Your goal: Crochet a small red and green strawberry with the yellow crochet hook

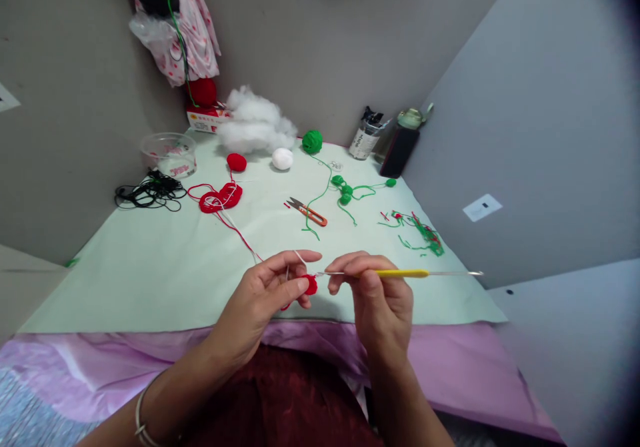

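Pinched between the thumb and fingers of my left hand [270,283] is a small red crochet piece [311,285]. White yarn [300,257] loops over that hand's index finger, and a red strand runs back to the red yarn bundle [221,197]. My right hand [377,293] grips a yellow-handled crochet hook [403,273] like a pencil. The hook's left tip meets the edge of the red piece; its other metal end sticks out to the right. Exactly how the yarn sits on the tip is too small to tell.
Orange-handled thread snips [314,216] lie ahead of my hands, near green leaf-like pieces [345,193] and a green yarn ball [312,141]. Yarn scraps [425,233] are at right, black cord [153,190] at left. White stuffing [257,123], a clear tub [169,155] and a phone [400,152] stand behind.
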A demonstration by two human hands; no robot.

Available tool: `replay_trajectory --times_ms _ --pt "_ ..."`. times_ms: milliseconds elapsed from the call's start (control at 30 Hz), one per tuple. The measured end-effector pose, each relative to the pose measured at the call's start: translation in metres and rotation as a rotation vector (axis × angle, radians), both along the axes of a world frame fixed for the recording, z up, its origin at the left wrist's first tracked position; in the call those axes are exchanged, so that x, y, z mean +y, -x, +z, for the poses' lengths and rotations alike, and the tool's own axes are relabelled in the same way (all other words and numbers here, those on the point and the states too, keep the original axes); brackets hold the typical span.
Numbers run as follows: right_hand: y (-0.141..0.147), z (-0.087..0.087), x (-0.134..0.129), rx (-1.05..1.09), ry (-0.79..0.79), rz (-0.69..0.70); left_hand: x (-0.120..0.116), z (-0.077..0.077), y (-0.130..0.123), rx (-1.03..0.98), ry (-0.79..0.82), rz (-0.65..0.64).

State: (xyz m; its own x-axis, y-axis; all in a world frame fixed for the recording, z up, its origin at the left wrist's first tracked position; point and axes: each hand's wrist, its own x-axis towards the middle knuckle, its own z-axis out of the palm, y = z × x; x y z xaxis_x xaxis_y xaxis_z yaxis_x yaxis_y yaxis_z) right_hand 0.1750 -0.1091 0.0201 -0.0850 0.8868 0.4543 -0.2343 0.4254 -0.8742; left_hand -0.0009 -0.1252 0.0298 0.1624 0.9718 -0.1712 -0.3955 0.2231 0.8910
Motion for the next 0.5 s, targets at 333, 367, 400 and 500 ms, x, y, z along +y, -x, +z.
replay_trajectory --times_ms 333,367,400,500 --pt "-0.0002 -0.0037 -0.0013 0.026 0.048 -0.100 -0.0023 0.0031 -0.0013 -0.036 0.026 0.020" --pt "-0.0006 -0.0032 -0.0019 0.021 0.044 -0.096 -0.0019 0.0034 -0.0017 -0.035 0.031 0.020" --pt "-0.0008 -0.0027 -0.0024 0.018 0.037 -0.091 -0.0015 0.0035 -0.0020 -0.033 0.033 0.020" --pt "-0.0007 -0.0014 -0.0038 0.023 0.013 -0.081 -0.0003 0.0035 -0.0023 -0.030 0.034 0.020"
